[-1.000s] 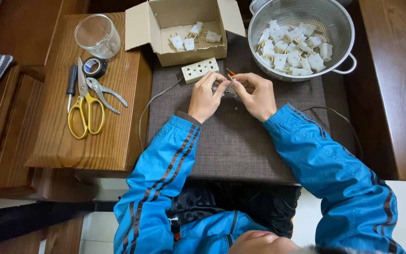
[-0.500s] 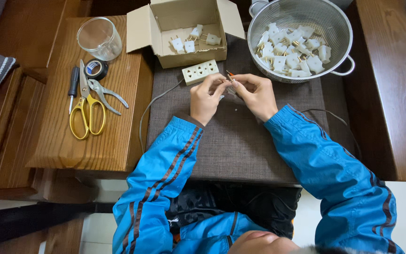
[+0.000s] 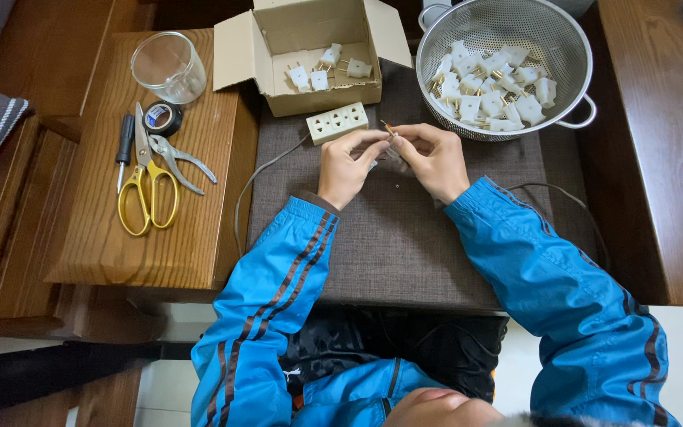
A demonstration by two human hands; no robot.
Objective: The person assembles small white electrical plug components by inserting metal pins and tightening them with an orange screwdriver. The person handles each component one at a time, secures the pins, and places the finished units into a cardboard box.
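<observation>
I saw my left hand and right hand pinched together on a small wire end, mostly hidden by fingers, just beside the white socket strip.

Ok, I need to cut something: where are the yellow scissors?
In the head view, the yellow scissors lie on the wooden side table at left, between screwdriver and pliers.

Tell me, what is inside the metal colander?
The metal colander holds a heap of white plug pieces with brass pins. Pieces lower in the heap are covered, and so is most of its bottom.
</observation>
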